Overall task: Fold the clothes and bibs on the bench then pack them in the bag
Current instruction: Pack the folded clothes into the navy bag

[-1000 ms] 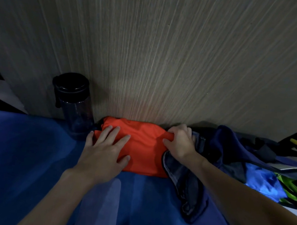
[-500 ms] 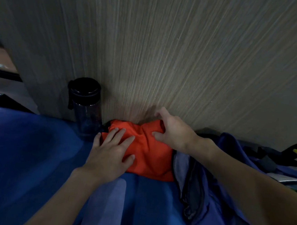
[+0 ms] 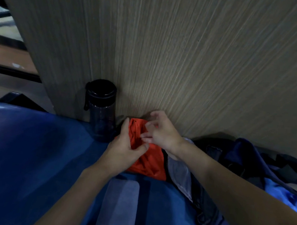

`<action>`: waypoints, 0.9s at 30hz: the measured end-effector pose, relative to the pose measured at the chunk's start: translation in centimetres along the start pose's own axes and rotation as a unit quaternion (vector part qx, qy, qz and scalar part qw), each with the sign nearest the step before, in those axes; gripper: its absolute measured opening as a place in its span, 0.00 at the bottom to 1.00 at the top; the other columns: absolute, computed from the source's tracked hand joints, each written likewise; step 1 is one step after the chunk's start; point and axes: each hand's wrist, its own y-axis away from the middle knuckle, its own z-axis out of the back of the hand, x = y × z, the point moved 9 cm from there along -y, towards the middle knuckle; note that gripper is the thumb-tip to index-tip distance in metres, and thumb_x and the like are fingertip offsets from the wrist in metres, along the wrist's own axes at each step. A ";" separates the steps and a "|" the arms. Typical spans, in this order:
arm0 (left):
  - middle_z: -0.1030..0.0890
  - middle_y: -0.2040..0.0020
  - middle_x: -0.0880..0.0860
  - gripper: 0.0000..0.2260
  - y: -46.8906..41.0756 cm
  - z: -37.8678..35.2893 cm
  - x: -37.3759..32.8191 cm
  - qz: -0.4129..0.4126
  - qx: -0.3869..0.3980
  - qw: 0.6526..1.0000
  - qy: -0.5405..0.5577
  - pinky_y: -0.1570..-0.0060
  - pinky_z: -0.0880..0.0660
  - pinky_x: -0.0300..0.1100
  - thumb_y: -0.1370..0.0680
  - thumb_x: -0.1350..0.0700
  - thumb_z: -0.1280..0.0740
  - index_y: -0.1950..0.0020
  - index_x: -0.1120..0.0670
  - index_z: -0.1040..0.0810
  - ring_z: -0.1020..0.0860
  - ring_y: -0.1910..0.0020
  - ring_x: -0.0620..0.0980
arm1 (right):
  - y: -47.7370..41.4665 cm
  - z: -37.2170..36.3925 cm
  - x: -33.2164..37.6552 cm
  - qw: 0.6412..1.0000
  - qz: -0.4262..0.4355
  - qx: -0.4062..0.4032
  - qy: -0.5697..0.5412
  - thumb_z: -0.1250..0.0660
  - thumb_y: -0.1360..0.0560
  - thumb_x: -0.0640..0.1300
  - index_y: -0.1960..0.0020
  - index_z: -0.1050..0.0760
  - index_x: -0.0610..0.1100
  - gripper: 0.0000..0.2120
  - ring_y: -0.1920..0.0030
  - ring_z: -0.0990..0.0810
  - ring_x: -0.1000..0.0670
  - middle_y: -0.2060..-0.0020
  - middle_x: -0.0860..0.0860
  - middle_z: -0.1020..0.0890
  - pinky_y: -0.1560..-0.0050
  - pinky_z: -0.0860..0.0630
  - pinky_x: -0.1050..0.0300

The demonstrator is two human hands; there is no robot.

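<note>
Big wood-grain wall panel fills the far side, and the glossy blue desk runs along its foot. On the right of the desk sits a heap of dark and bright blue clothes, with a dark garment with a pale grey lining trailing off it toward the near edge. Just left of that, at the foot of the panel, is the bunched orange fabric garment, lifted partly off the desk. The left grip has it, thumb and fingers curled round the cloth. The right grip is at the top edge, bent fingertips touching the orange. It's too blurred to tell whether they pinch it. The dark translucent bottle with a black lid stands upright just left, against the panel.
</note>
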 end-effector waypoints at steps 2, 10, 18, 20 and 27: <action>0.24 0.39 0.37 0.45 0.0 -0.1 0.8 0.002 -0.001 0.999 -0.041 0.35 0.27 0.43 0.24 0.51 0.28 0.21 0.36 0.59 0.24 0.38 0.41 | 0.2 0.1 -0.3 1.000 0.022 0.008 -0.012 0.41 0.19 0.34 0.30 0.39 0.45 0.19 0.54 0.19 0.45 0.44 0.43 0.26 0.47 0.19 0.50; 0.23 0.35 0.51 0.47 -0.6 0.3 1.9 -0.020 -0.069 0.995 -0.067 0.33 0.28 0.53 0.27 0.52 0.28 0.23 0.33 0.60 0.23 0.38 0.50 | 0.9 3.2 -3.3 0.988 0.067 -0.088 0.111 0.28 0.26 0.38 0.34 0.35 0.44 0.25 0.51 0.25 0.56 0.51 0.52 0.26 0.53 0.29 0.71; 0.21 0.40 0.46 0.41 -0.3 0.5 1.2 -0.039 -0.093 0.995 0.002 0.35 0.25 0.45 0.23 0.63 0.29 0.20 0.42 0.49 0.22 0.41 0.40 | 0.4 2.5 -5.8 0.997 -0.022 -0.079 0.006 0.23 0.30 0.41 0.38 0.33 0.44 0.27 0.48 0.20 0.51 0.51 0.51 0.21 0.45 0.21 0.55; 0.20 0.39 0.48 0.38 -0.1 0.9 0.8 -0.053 -0.112 0.992 0.019 0.35 0.25 0.48 0.24 0.64 0.30 0.22 0.41 0.44 0.21 0.41 0.42 | 0.4 2.1 -5.8 0.996 -0.045 -0.059 -0.056 0.22 0.31 0.41 0.39 0.25 0.38 0.23 0.49 0.16 0.47 0.49 0.44 0.16 0.45 0.19 0.50; 0.20 0.43 0.54 0.32 3.0 2.7 -4.0 -0.135 -0.162 0.974 0.082 0.39 0.24 0.38 0.23 0.69 0.33 0.25 0.46 0.38 0.20 0.45 0.44 | 2.9 1.4 -2.4 0.980 -0.033 -0.025 -0.194 0.24 0.29 0.40 0.42 0.26 0.41 0.19 0.53 0.15 0.46 0.52 0.43 0.15 0.55 0.18 0.52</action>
